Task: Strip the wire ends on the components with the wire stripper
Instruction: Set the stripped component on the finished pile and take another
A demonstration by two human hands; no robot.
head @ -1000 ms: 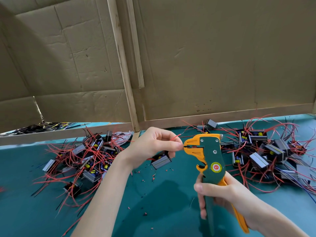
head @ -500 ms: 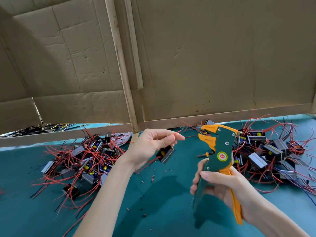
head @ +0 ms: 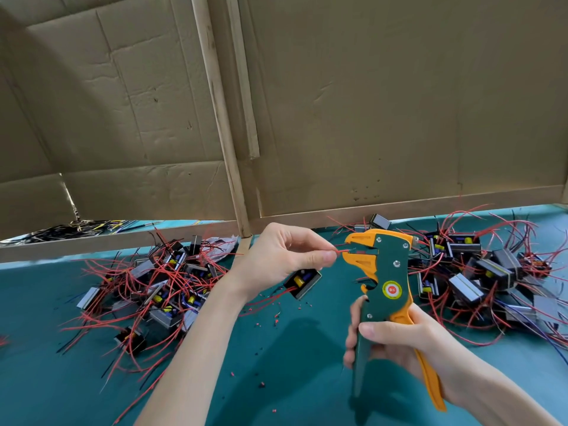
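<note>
My left hand pinches a thin red wire between thumb and forefinger, and the wire's tip sits in the orange jaws of the wire stripper. The small black component on that wire hangs below my left palm. My right hand grips the stripper's green and orange handles, holding the tool upright with its jaws pointing left. The jaws stand slightly apart around the wire end.
A pile of components with red wires lies at the left on the teal table. Another such pile lies at the right. Cardboard walls with a wooden rail close the back. Small red insulation bits dot the mat.
The stripper had swung away to the right, and has come back left so its jaws meet the wire end. My left hand turned the component and holds out a wire tip.
</note>
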